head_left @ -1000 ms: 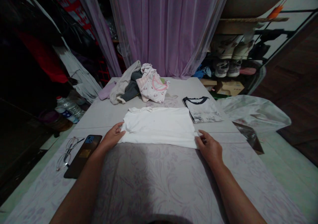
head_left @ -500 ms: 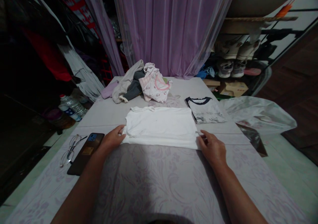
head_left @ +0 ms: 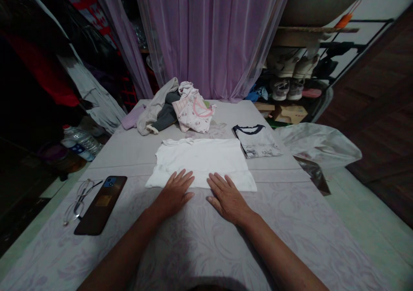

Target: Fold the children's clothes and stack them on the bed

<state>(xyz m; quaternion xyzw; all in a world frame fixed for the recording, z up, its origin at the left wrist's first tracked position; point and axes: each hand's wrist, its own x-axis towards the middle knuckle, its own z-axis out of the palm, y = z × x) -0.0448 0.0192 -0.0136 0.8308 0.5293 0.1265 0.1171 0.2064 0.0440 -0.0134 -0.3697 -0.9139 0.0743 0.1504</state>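
A white folded garment [head_left: 200, 162] lies flat on the patterned bedsheet [head_left: 200, 243], at the middle of the bed. My left hand [head_left: 174, 194] rests palm down with its fingers spread on the garment's near edge. My right hand [head_left: 227, 198] lies the same way a little to the right, its fingertips on the same edge. Neither hand holds anything. A folded T-shirt with a navy collar [head_left: 256, 141] lies beyond and to the right of the white garment. A heap of crumpled clothes [head_left: 174, 108] sits at the far end.
A phone [head_left: 101, 205] and glasses [head_left: 79, 202] lie left of my left hand. A plastic bag [head_left: 322, 147] spreads over the right edge. A water bottle [head_left: 79, 141] stands beyond the left edge. A purple curtain [head_left: 209, 37] hangs behind, with shoes [head_left: 287, 78] on a rack to its right.
Both hands have left the garment's side edges and moved inward to its near edge, now lying flat with fingers spread. The view has shifted slightly left.
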